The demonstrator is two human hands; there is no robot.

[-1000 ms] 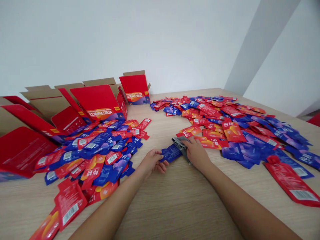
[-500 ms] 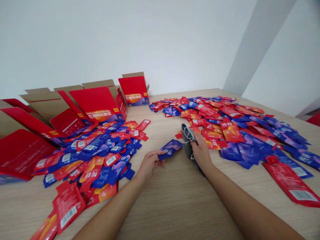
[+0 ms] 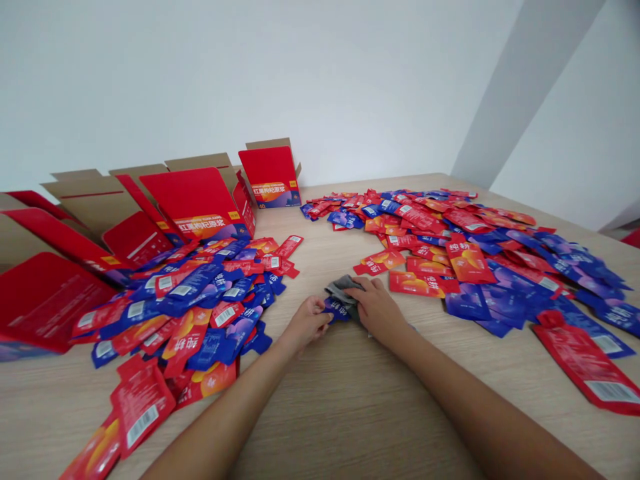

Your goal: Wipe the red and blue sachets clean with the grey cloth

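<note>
Near the middle of the table, my left hand [image 3: 306,323] pinches the left end of a blue pouch [image 3: 338,309]. My right hand [image 3: 374,305] is closed on a grey cloth [image 3: 345,285], which lies over the right part of that pouch and hides it. Both hands are close together, low over the wood. A red and orange pouch [image 3: 379,262] lies flat just beyond the cloth. To the left is a heap of red and blue pouches [image 3: 200,293], and a wider heap of similar pouches [image 3: 425,213] spreads out on the right.
Open red cartons [image 3: 193,197] stand in a row at the back left, flaps up. Another red carton [image 3: 270,177] stands against the white wall [image 3: 350,80]. A single red pouch [image 3: 583,363] lies at the right on the wooden table [image 3: 320,413].
My right hand has moved left and brought the grey cloth onto the blue pouch. My left hand still pinches the pouch's end. More of the red and orange pouch behind now shows.
</note>
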